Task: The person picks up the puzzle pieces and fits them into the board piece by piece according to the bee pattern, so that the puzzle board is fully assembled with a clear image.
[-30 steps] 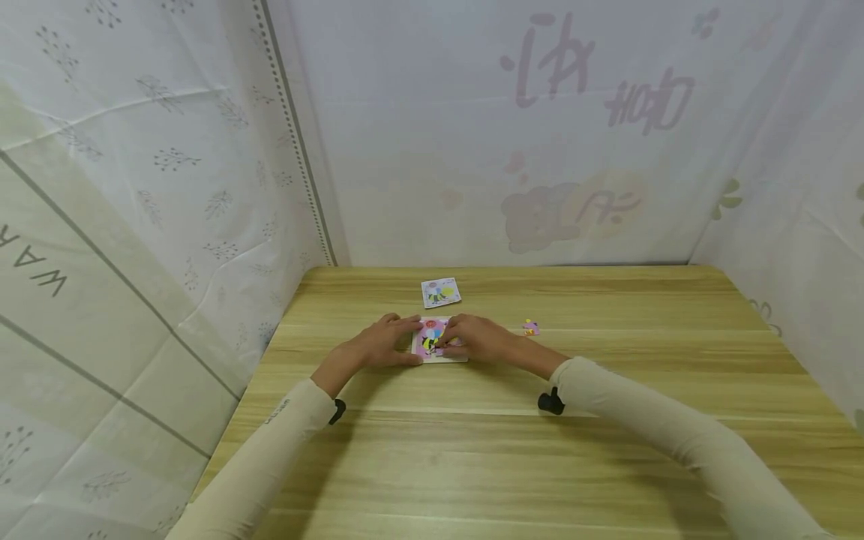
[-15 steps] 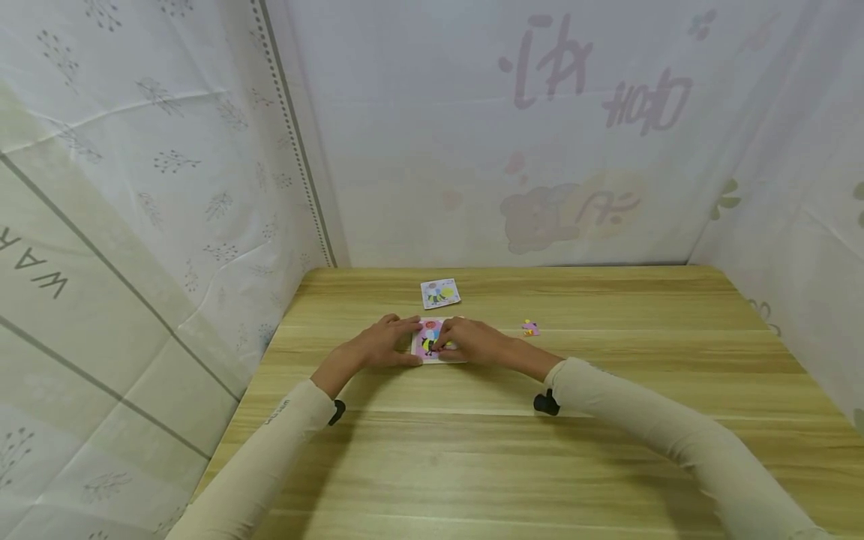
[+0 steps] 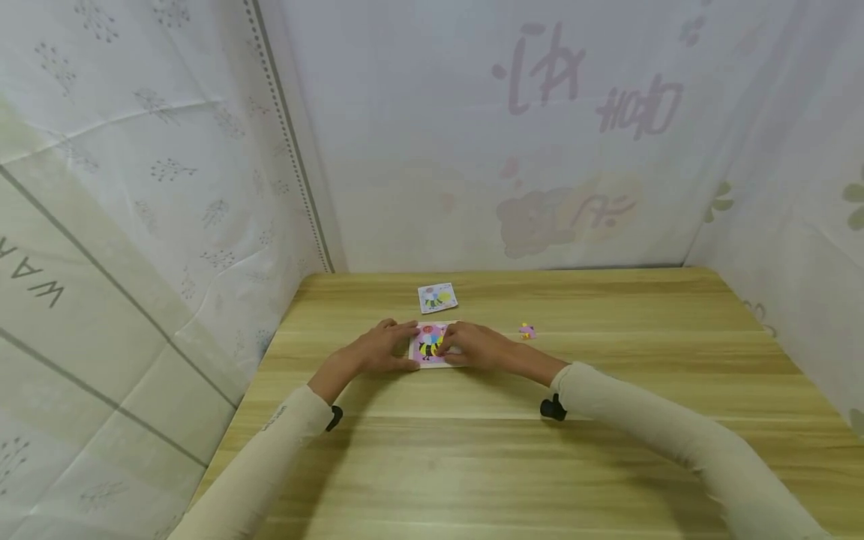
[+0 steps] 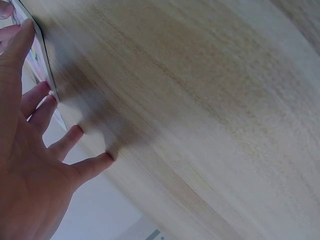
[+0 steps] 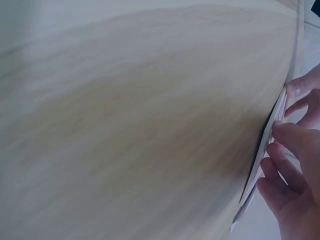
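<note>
A small jigsaw puzzle (image 3: 427, 349) with a pink ground and a striped bee lies flat in a pale square frame (image 3: 432, 366) on the table. My left hand (image 3: 381, 349) steadies its left side, thumb at the near corner and the other fingers spread; in the left wrist view (image 4: 35, 165), the outer fingertips rest on the wood. Over the right part of the puzzle, my right hand (image 3: 481, 348) bends its index finger and thumb together at the bee's body, pinching a puzzle piece that its fingers mostly cover. In the right wrist view, its thumb (image 5: 295, 135) lies near the frame's edge.
Behind the puzzle lies a square picture card (image 3: 437, 298) with the same bee. A loose pink and yellow piece (image 3: 527, 331) sits to the right of my right hand. Printed cloth (image 3: 466, 150) hangs along the far edge of the wooden table (image 3: 432, 465).
My right fingertips have shifted slightly at the bee's body, and more of its yellow and black stripes show. My left hand stays at the frame. The head view has tilted slightly.
</note>
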The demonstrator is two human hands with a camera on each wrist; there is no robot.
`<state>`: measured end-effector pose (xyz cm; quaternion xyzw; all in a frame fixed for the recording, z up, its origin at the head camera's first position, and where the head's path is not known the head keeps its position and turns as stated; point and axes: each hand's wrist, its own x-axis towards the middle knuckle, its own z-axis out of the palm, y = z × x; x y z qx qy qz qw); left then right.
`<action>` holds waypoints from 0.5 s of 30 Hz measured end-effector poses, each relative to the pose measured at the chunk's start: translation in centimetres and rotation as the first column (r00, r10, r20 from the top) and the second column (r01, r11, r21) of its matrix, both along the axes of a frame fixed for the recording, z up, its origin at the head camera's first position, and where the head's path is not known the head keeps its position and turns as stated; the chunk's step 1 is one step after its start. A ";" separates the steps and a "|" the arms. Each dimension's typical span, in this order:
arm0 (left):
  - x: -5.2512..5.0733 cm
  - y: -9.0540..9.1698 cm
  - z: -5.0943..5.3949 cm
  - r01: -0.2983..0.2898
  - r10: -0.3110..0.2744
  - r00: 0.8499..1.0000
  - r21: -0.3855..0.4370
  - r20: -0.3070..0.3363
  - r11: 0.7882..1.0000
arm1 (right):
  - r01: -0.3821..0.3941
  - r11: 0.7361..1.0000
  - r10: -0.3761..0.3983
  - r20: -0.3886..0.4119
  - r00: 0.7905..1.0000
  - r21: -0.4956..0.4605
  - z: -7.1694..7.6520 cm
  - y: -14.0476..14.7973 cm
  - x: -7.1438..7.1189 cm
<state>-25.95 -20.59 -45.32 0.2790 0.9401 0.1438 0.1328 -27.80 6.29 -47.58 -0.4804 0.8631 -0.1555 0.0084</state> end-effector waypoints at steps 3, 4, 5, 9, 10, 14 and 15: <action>0.0 0.0 -0.1 0.001 -0.001 1.000 -0.006 -0.005 1.000 | 0.028 1.000 -0.028 0.016 0.999 -0.013 0.3 0.9 0.2; 0.0 0.0 -0.1 0.000 0.000 1.000 -0.008 -0.008 1.000 | 0.037 0.999 -0.037 0.019 0.999 -0.015 0.4 1.3 0.3; 0.0 0.0 -0.1 -0.001 0.001 1.000 -0.009 -0.008 1.000 | 0.041 0.999 -0.041 0.024 0.999 -0.021 0.5 1.6 0.3; -0.1 0.0 -0.2 -0.008 0.008 1.000 -0.023 0.001 1.000 | 0.051 0.998 -0.051 0.019 0.999 -0.025 0.6 3.1 0.3; -0.1 0.0 -0.2 -0.008 0.008 1.000 -0.024 0.001 1.000 | 0.056 0.998 -0.056 0.017 0.998 -0.020 0.6 3.4 0.3; 0.0 0.0 -0.2 -0.005 0.006 1.000 -0.026 0.002 1.000 | 0.070 0.998 -0.070 0.009 0.998 -0.008 0.7 4.8 0.2; 0.0 0.0 -0.2 -0.004 0.004 1.000 -0.023 0.001 1.000 | 0.069 0.998 -0.069 0.006 0.998 -0.006 0.6 5.1 0.2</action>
